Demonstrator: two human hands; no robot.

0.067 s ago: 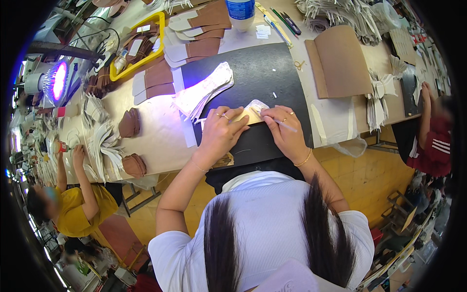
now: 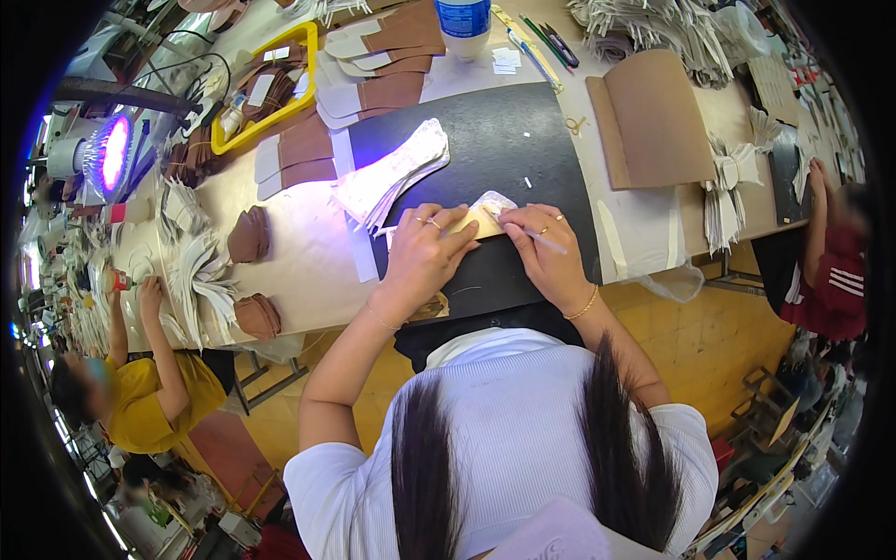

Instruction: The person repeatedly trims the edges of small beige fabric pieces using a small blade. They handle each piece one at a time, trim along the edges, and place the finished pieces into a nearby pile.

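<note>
On a black work mat [image 2: 485,121], a small cream cut piece with a whitish rounded end [image 2: 492,201] lies under my fingers. My left hand [image 2: 425,247] is bent over it, fingertips pressing it against the mat; the palm hides part of it. A slim pen with a clear, pale barrel [image 2: 553,245] is pinched in my right hand [image 2: 551,257], its tip on the piece near my left fingertips. Just beyond my left hand lies a fanned stack of white cut pieces [image 2: 397,173], brightly lit by a lamp.
At left glows a violet-white lamp [image 2: 114,157]. A yellow tray [image 2: 311,70] holds brown bundles. Brown-and-grey pieces [image 2: 373,98] lie in rows beyond the mat. A bottle [image 2: 463,28] stands at the far edge; a folded brown sheet [image 2: 658,121] is at right. Other people sit both sides.
</note>
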